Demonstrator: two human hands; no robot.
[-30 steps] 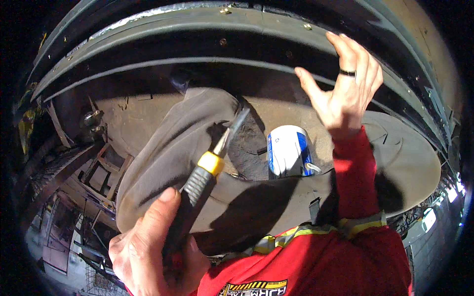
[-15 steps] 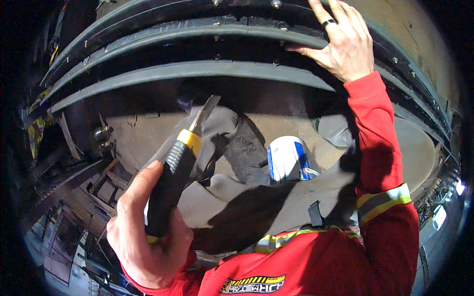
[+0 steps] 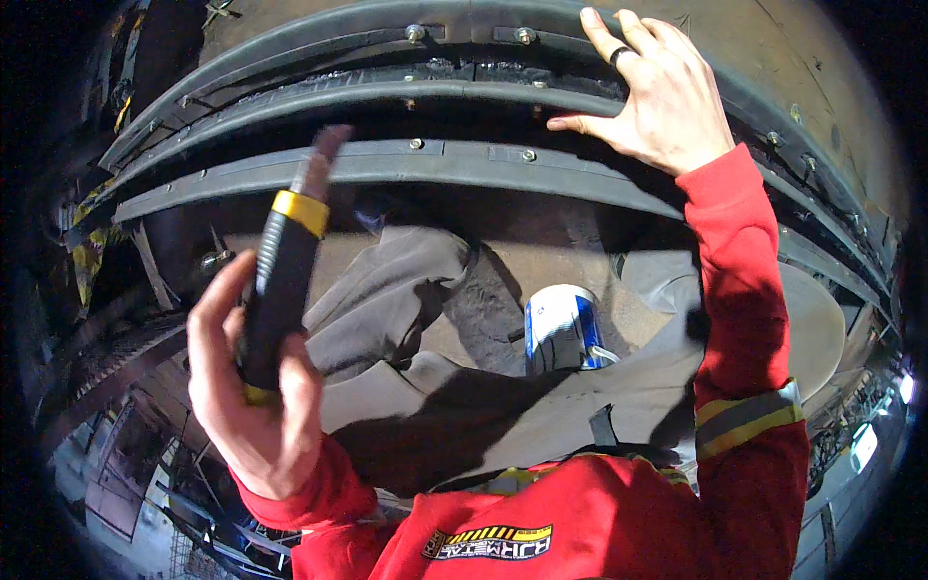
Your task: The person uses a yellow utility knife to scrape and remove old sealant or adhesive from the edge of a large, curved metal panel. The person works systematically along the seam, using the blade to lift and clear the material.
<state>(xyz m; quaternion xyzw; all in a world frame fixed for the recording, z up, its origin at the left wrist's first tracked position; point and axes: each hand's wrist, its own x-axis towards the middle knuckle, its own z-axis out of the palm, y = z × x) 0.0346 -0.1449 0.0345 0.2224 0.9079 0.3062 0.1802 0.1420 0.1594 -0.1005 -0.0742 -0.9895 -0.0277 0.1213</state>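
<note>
In my left hand (image 3: 232,396) is a black and yellow utility knife (image 3: 277,285), its fingers and thumb wrapped round the handle. The blade points up, slightly blurred, and its tip appears in front of the lower dark curved rails. My right hand (image 3: 672,101) lies against the upper curved rail (image 3: 532,41) with fingers spread, a dark ring on one of them. Its thumb stretches left toward the middle rail (image 3: 454,92). Bolts stud the upper rail and the lowest rail (image 3: 464,166). How firmly the right hand presses cannot be made out.
A white and blue bucket (image 3: 563,329) with a wire handle stands between my grey-clad legs (image 3: 387,290) on a brownish surface. At the right is a pale rounded panel (image 3: 817,319). Metal framework (image 3: 126,387) and clutter fill the left side.
My left hand has moved left and up, and the knife stands more upright. My right hand has shifted slightly left along the upper rail. More bolts show on the lowest rail.
</note>
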